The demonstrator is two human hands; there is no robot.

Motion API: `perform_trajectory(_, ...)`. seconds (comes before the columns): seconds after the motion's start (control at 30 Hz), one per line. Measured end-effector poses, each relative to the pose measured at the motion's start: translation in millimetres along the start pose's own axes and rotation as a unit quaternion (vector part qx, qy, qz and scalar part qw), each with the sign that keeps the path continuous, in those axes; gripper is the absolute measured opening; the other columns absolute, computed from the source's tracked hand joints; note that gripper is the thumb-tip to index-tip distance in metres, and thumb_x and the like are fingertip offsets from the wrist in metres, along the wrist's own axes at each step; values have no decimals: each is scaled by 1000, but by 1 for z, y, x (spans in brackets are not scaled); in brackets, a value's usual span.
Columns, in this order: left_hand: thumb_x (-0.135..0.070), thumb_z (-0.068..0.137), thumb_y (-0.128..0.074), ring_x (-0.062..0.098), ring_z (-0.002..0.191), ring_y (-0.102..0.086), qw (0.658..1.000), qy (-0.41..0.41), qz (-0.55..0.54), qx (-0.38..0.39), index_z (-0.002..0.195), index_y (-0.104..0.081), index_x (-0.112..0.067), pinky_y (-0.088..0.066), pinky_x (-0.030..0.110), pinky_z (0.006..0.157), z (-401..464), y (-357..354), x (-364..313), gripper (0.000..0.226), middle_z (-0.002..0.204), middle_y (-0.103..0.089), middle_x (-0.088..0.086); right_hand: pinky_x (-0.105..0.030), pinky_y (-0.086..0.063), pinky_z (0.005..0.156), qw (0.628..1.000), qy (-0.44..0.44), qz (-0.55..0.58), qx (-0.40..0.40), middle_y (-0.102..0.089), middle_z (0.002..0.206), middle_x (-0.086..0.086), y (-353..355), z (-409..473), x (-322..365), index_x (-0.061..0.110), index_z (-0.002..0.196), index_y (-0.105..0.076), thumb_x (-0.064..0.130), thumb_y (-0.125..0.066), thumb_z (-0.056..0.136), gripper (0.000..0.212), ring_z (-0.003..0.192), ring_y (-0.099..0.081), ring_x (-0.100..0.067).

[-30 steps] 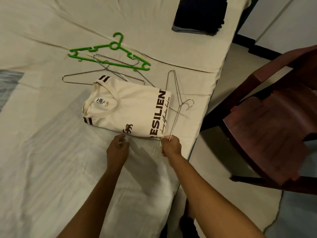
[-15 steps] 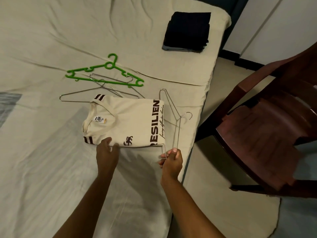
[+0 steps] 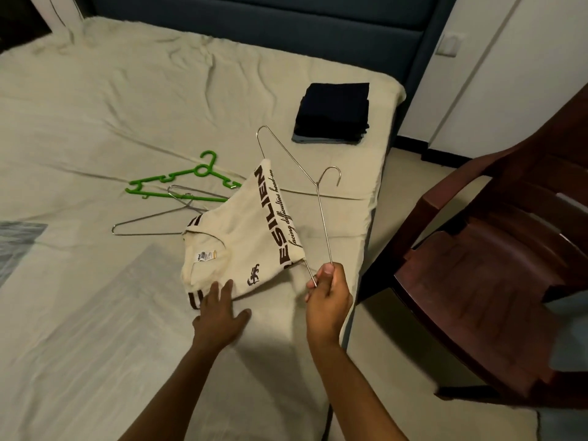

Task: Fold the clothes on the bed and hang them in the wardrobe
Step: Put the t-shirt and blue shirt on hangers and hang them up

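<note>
Right hand [image 3: 327, 294]: gripped one end of the wire hanger [image 3: 321, 205], raising it off the bed [image 3: 95, 122].
Shirt [image 3: 248, 246]: folded, draped over the hanger's bottom wire, far edge lifted (near edge on the sheet).
Left hand [image 3: 219, 316]: flat, fingers released, pressing the shirt's near edge.
Beyond: green hanger [image 3: 178, 183], dark folded clothes [image 3: 334, 113].

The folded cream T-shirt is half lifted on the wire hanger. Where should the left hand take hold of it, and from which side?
Probably the collar-end fold of the cream T-shirt, coming from the near side, where the left hand already rests flat. That edge still lies on the bed sheet, while the printed edge rides up on the wire hanger held by the right hand. Pinching the stacked layers there should keep the fold together.
</note>
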State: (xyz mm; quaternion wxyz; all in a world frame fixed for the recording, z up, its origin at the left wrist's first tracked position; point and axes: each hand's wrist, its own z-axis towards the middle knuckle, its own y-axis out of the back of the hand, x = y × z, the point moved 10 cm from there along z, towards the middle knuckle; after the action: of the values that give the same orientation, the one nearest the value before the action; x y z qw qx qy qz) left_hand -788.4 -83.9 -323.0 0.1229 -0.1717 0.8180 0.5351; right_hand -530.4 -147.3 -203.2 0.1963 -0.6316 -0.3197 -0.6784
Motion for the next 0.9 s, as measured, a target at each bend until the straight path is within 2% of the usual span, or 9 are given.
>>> perform_trajectory(0.13, -50, 89, -65, 33, 151, -15, 996, -50, -78, -20, 159, -15, -23, -31, 52, 113, -9, 7, -51, 90, 166, -9, 11, -37, -52, 55, 997, 75, -12, 15, -56, 67, 6, 26, 17, 70, 21, 81, -51, 38, -38, 104, 32, 63, -61, -7)
perform_trajectory(0.23, -65, 83, -55, 31, 150, -20, 986, -94, -133, -38, 158, -19, -23, -30, 50, 114, -23, 25, -101, 93, 165, -14, 9, -35, -52, 52, 989, 150, -10, 6, -55, 69, 6, 59, 30, 131, 20, 81, -50, 40, -38, 104, 33, 64, -62, -11)
perform_trajectory(0.37, -70, 80, -44, 24, 148, -26, 966, -161, -188, -72, 157, -25, -26, -33, 49, 113, -52, 68, -166, 91, 163, -24, 2, -29, -48, 52, 976, 211, -34, -29, -57, 64, 1, 123, 42, 198, 14, 78, -51, 34, -41, 105, 35, 56, -57, -12)
perform_trajectory(0.43, -73, 78, -36, 22, 148, -27, 954, -198, -206, -92, 156, -27, -25, -31, 45, 116, -71, 99, -200, 92, 162, -28, 2, -34, -48, 52, 969, 240, -49, -37, -57, 64, 2, 162, 47, 235, 16, 78, -52, 38, -40, 105, 37, 55, -56, -14)
perform_trajectory(0.57, -69, 84, -32, 20, 148, -26, 922, -287, -218, -139, 155, -30, -19, -20, 30, 115, -123, 172, -280, 87, 160, -32, 4, -42, -49, 48, 950, 291, -82, -77, -56, 62, 4, 262, 56, 309, 21, 77, -53, 36, -40, 105, 34, 52, -54, -17)
perform_trajectory(0.7, -68, 87, -33, 22, 147, -28, 885, -366, -235, -168, 155, -30, -17, -20, 30, 115, -189, 238, -374, 85, 160, -32, 4, -41, -48, 51, 924, 339, -127, -120, -58, 62, 5, 368, 50, 376, 24, 75, -53, 35, -42, 105, 33, 51, -54, -13)
perform_trajectory(0.8, -68, 87, -39, 21, 147, -28, 845, -422, -290, -151, 155, -28, -17, -24, 34, 115, -262, 273, -455, 86, 160, -32, 5, -30, -44, 51, 915, 352, -143, -133, -57, 60, 4, 453, 27, 417, 21, 72, -53, 35, -45, 103, 35, 49, -54, -9)
perform_trajectory(0.9, -71, 87, -47, 20, 138, -42, 802, -443, -395, -61, 154, -27, -25, -38, 45, 112, -333, 287, -521, 84, 155, -40, 3, -24, -41, 49, 912, 354, -164, -123, -52, 56, 3, 525, -5, 450, 24, 70, -52, 35, -47, 102, 35, 46, -54, -3)
